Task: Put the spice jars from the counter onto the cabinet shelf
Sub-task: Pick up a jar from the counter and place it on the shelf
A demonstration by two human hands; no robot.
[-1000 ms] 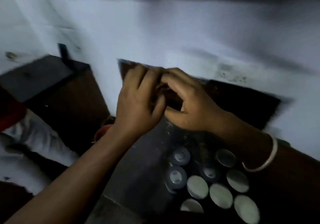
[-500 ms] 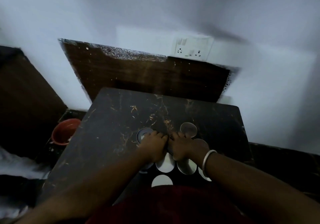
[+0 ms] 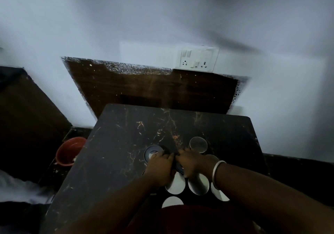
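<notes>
Several spice jars stand close together on the dark marble counter (image 3: 115,143), seen from above. Some have pale round lids (image 3: 198,144), others dark lids (image 3: 151,152). My left hand (image 3: 160,167) and my right hand (image 3: 192,163) are side by side in the middle of the cluster. Their fingers curl down around dark-lidded jars, one of which (image 3: 179,167) shows between them. The hands hide the jar bodies. No cabinet shelf is visible.
A dark wooden panel (image 3: 144,89) leans on the white wall behind the counter, below a switch and socket plate (image 3: 197,59). A red bucket (image 3: 69,150) sits on the floor to the left, beside a dark wooden piece (image 3: 27,116).
One second ago both hands were raised at the wooden panel. They have since come down onto the jar cluster. Over the last half second they have hardly moved.
</notes>
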